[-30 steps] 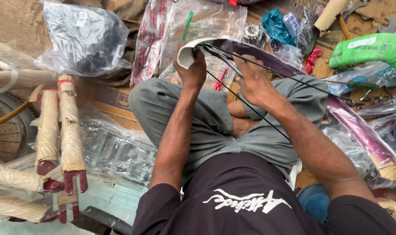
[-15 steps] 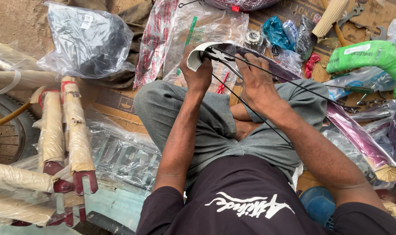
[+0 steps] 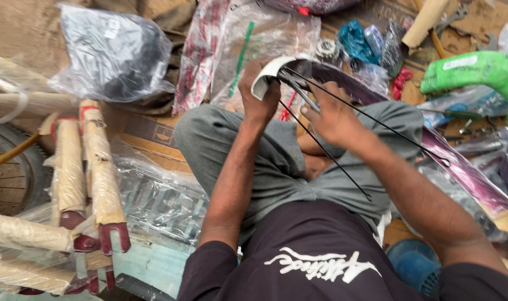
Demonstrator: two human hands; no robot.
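Over the lap, both hands work at the near end of a curved mudguard (image 3: 410, 125), purple-maroon outside, white on its inner face. L hand (image 3: 258, 95): fingers curled round the white end, thumb side pressed on the rim, gripping it. R hand (image 3: 332, 117): closed over the guard just beside the L, fingers folded; looks to pinch the thin black wire stays (image 3: 326, 153) where they meet the guard, but exact contact pt hidden by knuckles, cannot tell. Stays fan out from that pt, one running down across the grey trousers (image 3: 265, 161), others toward the R forearm. Guard arcs away to the R, passing under the R arm, far end near the frame edge.

Surroundings: paper-wrapped fork legs (image 3: 100, 167) w/ red dropout tips at L, beside a spoked wheel (image 3: 11, 173). Clear bag w/ black part (image 3: 114, 53) upper L. Green mudguard (image 3: 471, 72) upper R, well apart from hands. Small blue bagged parts (image 3: 354, 39) above the hands. Cardboard (image 3: 148, 131) under the lot.
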